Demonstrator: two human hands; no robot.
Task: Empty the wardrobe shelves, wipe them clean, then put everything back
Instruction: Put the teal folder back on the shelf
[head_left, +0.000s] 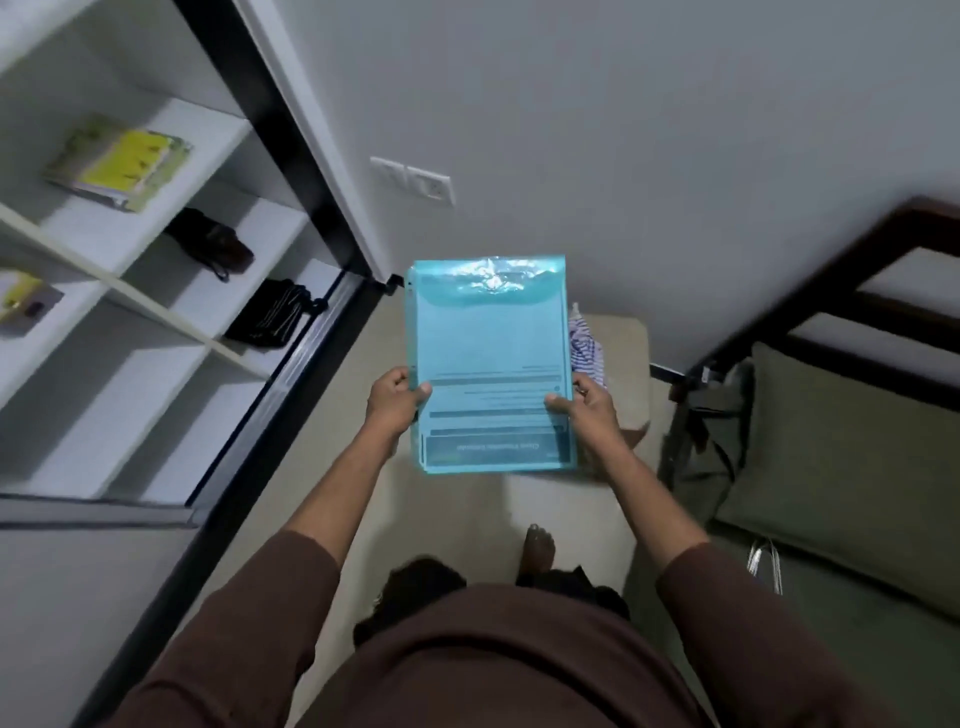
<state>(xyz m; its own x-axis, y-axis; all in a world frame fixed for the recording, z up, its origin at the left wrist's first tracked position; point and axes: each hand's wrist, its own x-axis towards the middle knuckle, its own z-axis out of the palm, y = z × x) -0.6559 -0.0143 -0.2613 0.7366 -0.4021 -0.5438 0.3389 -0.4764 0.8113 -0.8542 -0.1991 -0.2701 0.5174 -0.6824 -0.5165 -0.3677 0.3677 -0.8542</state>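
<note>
Head view: a blue plastic folder is held in mid-air above a beige floor, its long axis running away from the person, with the left hand pinching its left edge and the right hand pinching its right edge, each grip closed on the folder near the end closer to the body. The wardrobe shelves lie to the left, on the left hand's side, so a return there would call for a leftward swing; whether the folder is leaving or returning cannot be judged, since the frame is somewhat blurred.

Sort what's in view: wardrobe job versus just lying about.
Job: blue folder in both hands, left, right; yellow book, black pouch and black cloth on shelves.
Lying about: wall switches, pillow, striped cloth.
</note>
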